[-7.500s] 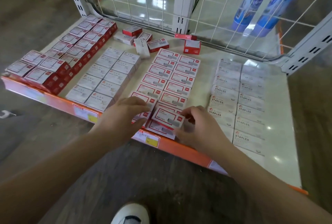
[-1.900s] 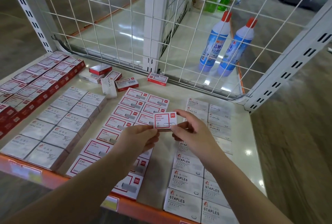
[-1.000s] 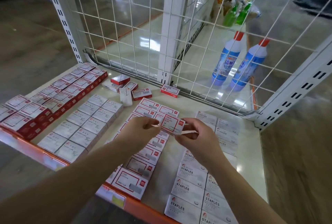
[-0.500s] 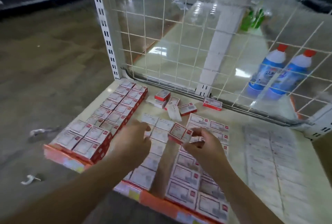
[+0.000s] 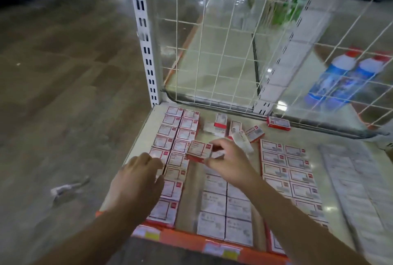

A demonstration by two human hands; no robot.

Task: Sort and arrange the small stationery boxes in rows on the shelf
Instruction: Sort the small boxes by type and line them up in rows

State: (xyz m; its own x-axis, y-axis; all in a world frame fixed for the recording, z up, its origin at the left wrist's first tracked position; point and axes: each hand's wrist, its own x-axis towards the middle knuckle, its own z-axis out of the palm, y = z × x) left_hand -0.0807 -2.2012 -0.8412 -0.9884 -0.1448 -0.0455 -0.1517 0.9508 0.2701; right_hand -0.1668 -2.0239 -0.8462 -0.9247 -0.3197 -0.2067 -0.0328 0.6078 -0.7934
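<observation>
My right hand [image 5: 228, 161] pinches a small red-and-white box [image 5: 198, 150] and holds it tilted above the shelf, between the leftmost block of red boxes [image 5: 177, 137] and the white boxes [image 5: 225, 209]. My left hand [image 5: 139, 176] hovers over the left edge of the red block with its fingers curled and nothing in it. Further right lie two columns of flat red-trimmed boxes [image 5: 291, 171] and a pale block of staples boxes [image 5: 357, 184]. The picture is motion-blurred.
Loose boxes [image 5: 234, 129] lie jumbled near the back, one red box [image 5: 278, 123] against the wire mesh wall [image 5: 223, 52]. Two blue bottles [image 5: 344, 79] stand behind the mesh. An orange strip [image 5: 191, 241] edges the shelf front; the floor drops off left of it.
The view has swung left. My right hand carried the red-and-white box leftward toward the red block. My left hand let go of it and moved to the block's left edge.
</observation>
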